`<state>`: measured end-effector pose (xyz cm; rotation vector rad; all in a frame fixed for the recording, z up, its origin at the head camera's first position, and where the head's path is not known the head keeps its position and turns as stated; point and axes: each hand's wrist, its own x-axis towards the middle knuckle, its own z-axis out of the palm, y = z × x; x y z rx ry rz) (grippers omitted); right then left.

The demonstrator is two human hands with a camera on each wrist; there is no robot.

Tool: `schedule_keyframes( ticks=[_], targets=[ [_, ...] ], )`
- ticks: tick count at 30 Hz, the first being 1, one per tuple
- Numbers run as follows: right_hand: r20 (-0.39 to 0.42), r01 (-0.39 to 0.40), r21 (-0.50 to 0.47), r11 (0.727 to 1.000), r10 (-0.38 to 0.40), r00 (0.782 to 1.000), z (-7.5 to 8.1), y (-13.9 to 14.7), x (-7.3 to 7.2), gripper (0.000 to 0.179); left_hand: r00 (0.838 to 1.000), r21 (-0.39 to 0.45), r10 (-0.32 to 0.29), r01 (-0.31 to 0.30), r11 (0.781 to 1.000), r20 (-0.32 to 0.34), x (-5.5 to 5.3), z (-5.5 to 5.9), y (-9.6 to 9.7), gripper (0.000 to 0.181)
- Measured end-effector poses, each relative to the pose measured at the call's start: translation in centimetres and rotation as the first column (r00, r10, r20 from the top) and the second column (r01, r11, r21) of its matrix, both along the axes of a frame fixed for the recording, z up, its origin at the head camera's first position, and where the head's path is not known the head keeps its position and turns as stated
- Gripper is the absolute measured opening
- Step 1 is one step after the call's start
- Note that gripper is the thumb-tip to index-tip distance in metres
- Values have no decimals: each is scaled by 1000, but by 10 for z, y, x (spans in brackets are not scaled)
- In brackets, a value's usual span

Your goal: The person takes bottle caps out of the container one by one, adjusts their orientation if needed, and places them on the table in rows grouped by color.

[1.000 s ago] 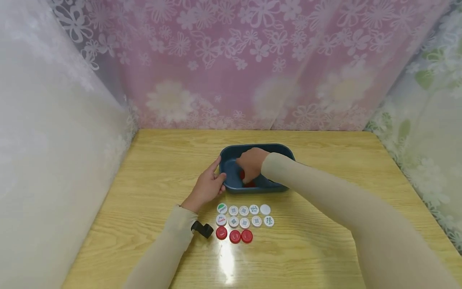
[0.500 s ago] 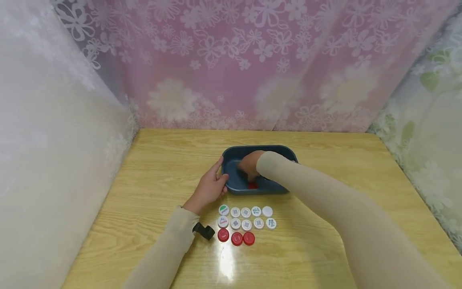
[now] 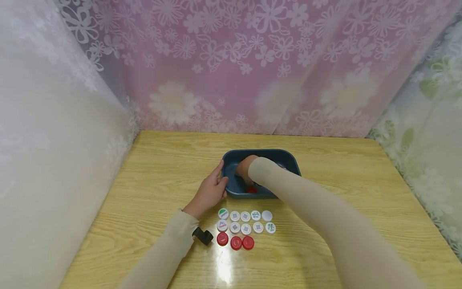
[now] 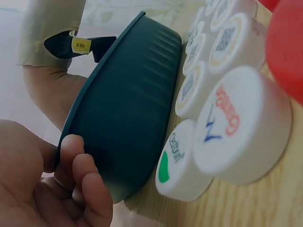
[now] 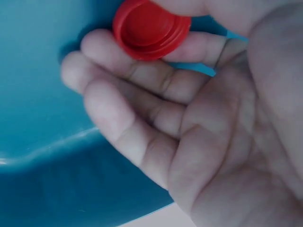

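A dark blue-green plastic bin (image 3: 236, 185) stands on the table. My left hand (image 3: 209, 192) grips its left end, thumb at the rim; in the left wrist view the fingers (image 4: 92, 187) curl against the outer wall. My right hand (image 3: 246, 168) reaches down inside, partly hidden by its sleeve. A red bottle cap (image 5: 151, 33), hollow side showing, is pinched between the right thumb and fingers in the right wrist view. Red also shows by the bin's front wall, a bottle cap (image 3: 251, 189); whether it is the same one I cannot tell.
In front of the bin, white bottle caps (image 3: 235, 227) lie in two rows, printed tops up. Three red caps (image 3: 236, 243) form a row nearer me. A black wrist-camera mount (image 3: 203, 236) sits beside them. Floral curtains (image 3: 216, 80) enclose the table (image 3: 162, 168).
My right hand has sunk deeper into the bin and shifted slightly left. Less red shows under it than a second ago. The left hand keeps its grip; the rows of caps look unchanged.
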<state>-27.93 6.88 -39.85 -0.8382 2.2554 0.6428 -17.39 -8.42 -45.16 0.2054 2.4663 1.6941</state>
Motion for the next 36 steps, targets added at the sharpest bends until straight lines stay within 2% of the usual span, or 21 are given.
schedule_keyframes(
  ticks=[5, 9, 12, 15, 20, 22, 24, 26, 27, 28, 30, 32, 33, 34, 35, 36],
  targets=[
    [-21, 9, 23, 1000, -9, 1000, -8, -3, -4, 25, 1000, 1, -17, 17, 1000, -9, 1, 1, 0, 63],
    [4, 35, -3, 999, -35, 999, -12, -1, -10, 20, 1000, 2, -11, 11, 1000, -3, 2, 2, 0, 63],
    [-4, 12, -52, 999, -12, 1000, -16, 5, -12, 19, 1000, -3, -1, 1, 1000, -5, 2, 4, 0, 63],
    [-42, -62, -112, 992, 58, 997, -20, 14, -9, 19, 1000, -3, -3, 3, 1000, -8, 2, 5, 1, 63],
    [-123, -174, -198, 965, 151, 981, -21, 27, -1, 28, 1000, 1, 1, -1, 1000, -19, 2, 4, 2, 64],
    [-158, -201, -255, 946, 164, 974, -15, 34, 1, 28, 1000, 8, 3, -3, 1000, -23, 3, 2, 2, 64],
    [-182, -190, -356, 915, 132, 974, 2, 42, 9, 33, 1000, 4, 6, -5, 1000, -15, 1, -1, 2, 64],
    [-194, -162, -499, 851, 73, 978, 28, 52, 26, 38, 1000, -8, 6, -6, 1000, -13, 0, -1, 3, 64],
    [-201, -162, -587, 793, 51, 978, 41, 58, 39, 38, 1000, -20, 5, -5, 1000, -13, -1, -1, 3, 65],
    [-214, -179, -676, 715, 41, 976, 52, 65, 54, 39, 1000, -32, 4, -4, 999, -13, -2, -1, 3, 65],
    [-273, -258, -805, 534, 51, 961, 62, 82, 88, 38, 1000, -52, 3, -3, 999, -10, -2, 1, 4, 65],
    [-381, -378, -848, 372, 68, 922, 56, 101, 121, 31, 1000, -66, 2, -3, 998, -14, -2, 3, 5, 66],
    [-425, -419, -853, 311, 51, 904, 49, 110, 135, 31, 1000, -72, 0, -1, 997, -15, -2, 3, 6, 66],
    [-451, -440, -856, 273, 22, 892, 41, 117, 147, 31, 1000, -75, 2, -3, 997, -19, -2, 4, 6, 65],
    [-455, -436, -861, 261, -16, 890, 32, 124, 157, 33, 1000, -81, 6, -8, 997, -23, -2, 4, 6, 65],
    [-449, -419, -868, 266, -58, 892, 23, 130, 166, 33, 1000, -87, 10, -13, 996, -28, -2, 5, 5, 65]
  ],
)
